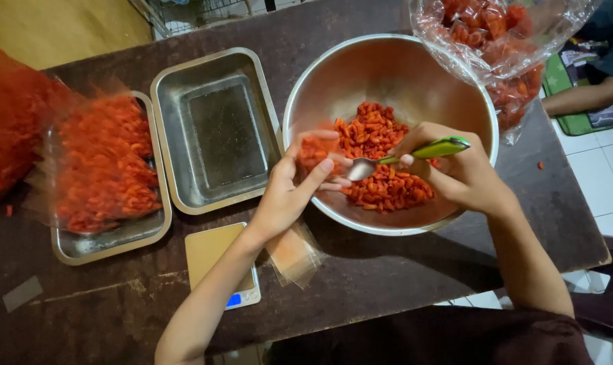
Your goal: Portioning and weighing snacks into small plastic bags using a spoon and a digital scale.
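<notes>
A: Item one, the hands?

B: Left hand (289, 186), grip closed on a small clear bag (311, 152) partly filled with red-orange snack pieces, held over the near rim of the steel bowl (333, 74). Right hand (455, 172), grip closed on a green-handled spoon (394, 160), its head at the bag's mouth.

A: Bowl contents?

B: A heap of red-orange snack pieces (381, 162), toward the near side.

A: Rest of the surface?

B: Dark surface (387, 270). Empty steel tray (215, 128) just left of the bowl; second tray (110, 236) further left, stacked with filled bags (107, 162). Small scale (218, 260) under the left forearm. Large clear sack (496, 34) of the same snack, far right.
</notes>
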